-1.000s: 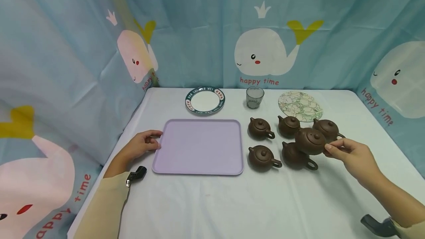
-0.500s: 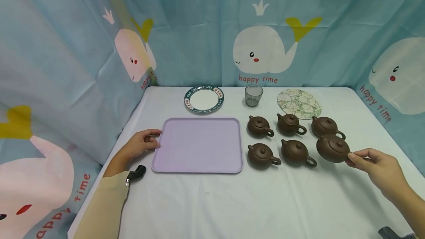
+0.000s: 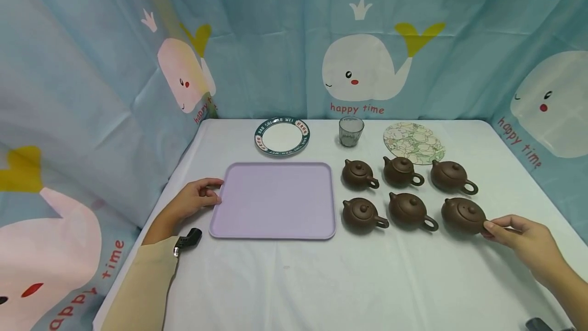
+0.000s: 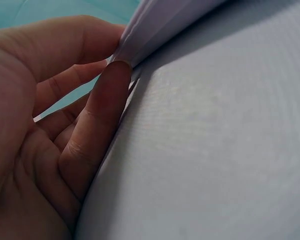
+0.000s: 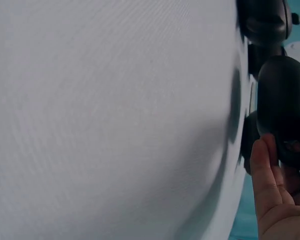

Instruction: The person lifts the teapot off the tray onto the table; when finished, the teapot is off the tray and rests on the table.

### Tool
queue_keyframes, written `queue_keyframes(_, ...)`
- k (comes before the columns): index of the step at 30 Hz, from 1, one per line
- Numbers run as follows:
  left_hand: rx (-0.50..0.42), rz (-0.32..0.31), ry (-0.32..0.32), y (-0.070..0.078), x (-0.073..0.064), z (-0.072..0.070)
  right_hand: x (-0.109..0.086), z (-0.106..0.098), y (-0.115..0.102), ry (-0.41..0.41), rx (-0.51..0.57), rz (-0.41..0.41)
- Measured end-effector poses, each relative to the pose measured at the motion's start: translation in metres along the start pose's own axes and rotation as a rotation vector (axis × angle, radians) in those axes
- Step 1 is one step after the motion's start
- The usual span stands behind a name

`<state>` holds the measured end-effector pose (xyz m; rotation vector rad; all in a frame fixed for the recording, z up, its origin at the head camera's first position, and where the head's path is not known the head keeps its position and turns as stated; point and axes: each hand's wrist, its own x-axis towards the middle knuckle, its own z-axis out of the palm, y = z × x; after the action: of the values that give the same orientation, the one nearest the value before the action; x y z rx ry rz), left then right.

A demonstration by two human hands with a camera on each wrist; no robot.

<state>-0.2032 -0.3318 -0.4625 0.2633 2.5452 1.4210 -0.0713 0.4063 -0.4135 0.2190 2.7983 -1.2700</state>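
Observation:
My right hand (image 3: 528,241) pinches the handle of a dark brown teapot (image 3: 464,215) at the right end of the front row, the pot low over the white cloth. In the right wrist view, my fingers (image 5: 268,175) reach up to that teapot's dark body (image 5: 284,95). Several matching teapots stand left of and behind it, including one (image 3: 410,210) directly to its left and one (image 3: 450,175) behind it. On the left, the fingertips of my left hand (image 3: 195,201) touch the left edge of a lilac tray (image 3: 273,201); in the left wrist view they meet its rim (image 4: 135,42).
Along the back of the table stand a green-rimmed plate (image 3: 264,144), a glass cup (image 3: 351,132) and a round patterned mat (image 3: 413,142). A blue whale-print curtain (image 3: 275,40) encloses the back and sides.
My right hand has carried the teapot to the right and then lowered it into line with the front row. My left hand has stayed at the tray's edge.

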Motion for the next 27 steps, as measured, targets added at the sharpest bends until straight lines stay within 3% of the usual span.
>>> queue_keyframes(2, 0.012, -0.002, -0.003, 0.011, -0.004, 0.001, 0.000, 0.000, 0.002, -0.002, 0.006, 0.004)
queue_keyframes(6, 0.010, -0.014, -0.011, 0.015, -0.005, 0.001, 0.001, 0.001, 0.005, 0.003, 0.007, 0.012)
queue_keyframes(13, -0.008, -0.010, -0.008, 0.000, -0.003, 0.000, 0.001, 0.004, 0.009, 0.023, 0.010, 0.033)
queue_keyframes(20, -0.006, -0.013, 0.005, -0.002, -0.005, 0.000, 0.006, 0.007, 0.009, 0.010, -0.024, 0.051)
queue_keyframes(27, -0.003, -0.032, -0.022, 0.001, -0.006, -0.001, 0.011, 0.008, 0.011, -0.017, -0.049, 0.070)
